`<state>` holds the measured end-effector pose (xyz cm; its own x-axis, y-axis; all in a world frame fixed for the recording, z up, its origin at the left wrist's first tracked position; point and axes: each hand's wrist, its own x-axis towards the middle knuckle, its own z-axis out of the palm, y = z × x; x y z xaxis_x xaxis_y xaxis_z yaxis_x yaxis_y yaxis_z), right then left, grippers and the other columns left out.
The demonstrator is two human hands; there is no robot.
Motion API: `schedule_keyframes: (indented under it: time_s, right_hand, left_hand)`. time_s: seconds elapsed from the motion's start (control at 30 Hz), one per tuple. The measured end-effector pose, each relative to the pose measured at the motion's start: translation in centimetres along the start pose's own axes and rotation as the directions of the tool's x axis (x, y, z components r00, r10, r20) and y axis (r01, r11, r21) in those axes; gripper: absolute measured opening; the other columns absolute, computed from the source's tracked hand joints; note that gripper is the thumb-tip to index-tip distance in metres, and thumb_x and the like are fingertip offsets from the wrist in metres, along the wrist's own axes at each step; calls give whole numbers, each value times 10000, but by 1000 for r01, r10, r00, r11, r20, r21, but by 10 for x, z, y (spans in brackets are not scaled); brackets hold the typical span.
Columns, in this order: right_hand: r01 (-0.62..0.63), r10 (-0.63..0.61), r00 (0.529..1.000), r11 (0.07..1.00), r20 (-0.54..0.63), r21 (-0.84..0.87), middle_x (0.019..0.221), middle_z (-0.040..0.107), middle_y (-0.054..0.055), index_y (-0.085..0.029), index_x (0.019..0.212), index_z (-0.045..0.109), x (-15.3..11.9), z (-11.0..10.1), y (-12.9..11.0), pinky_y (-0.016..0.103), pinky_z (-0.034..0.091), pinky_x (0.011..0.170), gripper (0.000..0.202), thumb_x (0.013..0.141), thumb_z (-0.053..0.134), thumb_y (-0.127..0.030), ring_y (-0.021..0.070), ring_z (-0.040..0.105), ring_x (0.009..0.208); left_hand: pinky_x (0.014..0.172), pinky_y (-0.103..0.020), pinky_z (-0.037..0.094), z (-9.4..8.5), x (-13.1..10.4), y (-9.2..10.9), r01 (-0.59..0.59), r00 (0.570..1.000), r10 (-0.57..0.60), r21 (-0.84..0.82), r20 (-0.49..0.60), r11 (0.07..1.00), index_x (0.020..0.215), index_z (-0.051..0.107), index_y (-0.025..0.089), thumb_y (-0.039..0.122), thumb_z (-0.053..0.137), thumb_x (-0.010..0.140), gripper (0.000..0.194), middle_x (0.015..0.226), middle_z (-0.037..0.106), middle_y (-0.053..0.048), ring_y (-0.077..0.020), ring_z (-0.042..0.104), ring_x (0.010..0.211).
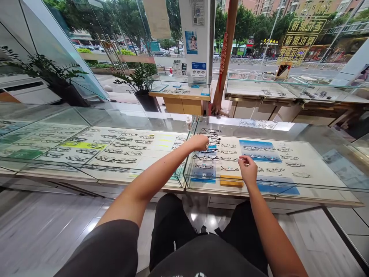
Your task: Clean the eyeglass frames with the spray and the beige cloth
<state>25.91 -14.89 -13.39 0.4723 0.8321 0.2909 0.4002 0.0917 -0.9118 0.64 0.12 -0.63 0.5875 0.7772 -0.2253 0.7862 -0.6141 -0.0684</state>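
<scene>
My left hand is closed in a fist over the glass display case, above a column of dark-framed eyeglasses. A small pale bit shows at its fingers, too small to name. Farther right, my right hand has its fingers curled in with thumb and fingertips close together. Anything between them is too small to make out. It hovers near the blue display card with eyeglasses on it. Below and left of that hand lies a yellow-orange case. Whether either hand touches the glass is unclear.
A small bottle stands on the counter near the glass joint. Another glass case with rows of eyeglasses runs left. Behind are a potted plant, a wooden post and more display counters. The counter's front edge is close to my knees.
</scene>
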Motion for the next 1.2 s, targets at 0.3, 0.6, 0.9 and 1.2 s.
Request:
schedule_keyframes:
  time_s: [0.3,0.6,0.9,1.2]
  right_hand:
    - [-24,21,999,998,45,57,504,304,-106,-212,874,672,-2,-2,4,292,254,528,285,916,651,-494,133,282,491]
    - [-38,27,994,994,104,102,488,284,-92,-232,691,572,-5,-3,-2,300,239,538,414,934,654,-556,122,223,506]
    - [-5,-9,994,993,110,117,503,360,-52,-231,586,531,-4,-5,-7,320,306,590,484,953,606,-538,143,325,533]
    - [2,-16,994,992,111,127,514,384,-40,-238,552,490,-3,-6,-10,328,389,642,513,956,591,-538,148,359,544]
  left_hand:
    - [843,-340,537,2,4,1,-2,1000,2,-16,8,1000,1079,814,198,249,721,795,304,1120,812,-152,-324,748,1050]
    - [837,-336,541,4,4,-2,0,1000,1,-56,19,998,1039,834,209,251,726,789,276,1075,817,-137,-314,750,1024]
    - [853,-334,563,-4,15,-18,59,997,-64,-100,-52,993,1099,815,241,263,704,822,299,1128,812,-112,-294,749,1040]
    - [962,-357,567,1,39,-20,101,991,-111,-131,-71,986,1143,826,257,288,736,824,332,1196,801,-129,-301,744,1104]
